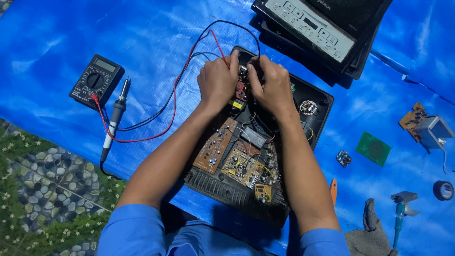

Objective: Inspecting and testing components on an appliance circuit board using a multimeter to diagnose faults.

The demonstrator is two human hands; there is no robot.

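- Your left hand (217, 81) and right hand (271, 84) are both pinched, fingers together, on a small part at the far end of the open appliance base (237, 189), which lies on the blue tarp (57, 38).
- Tugging could tear a thin wire or crack a board.
- Count: one multimeter (96, 80), two probe leads, one soldering iron (115, 118), one tape roll (443, 190).

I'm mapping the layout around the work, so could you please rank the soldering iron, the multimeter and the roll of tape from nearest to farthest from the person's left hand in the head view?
From the left hand:
1. Soldering iron, lying to its left on the blue sheet.
2. Multimeter, further left, just beyond the iron.
3. Roll of tape, far off at the right edge.
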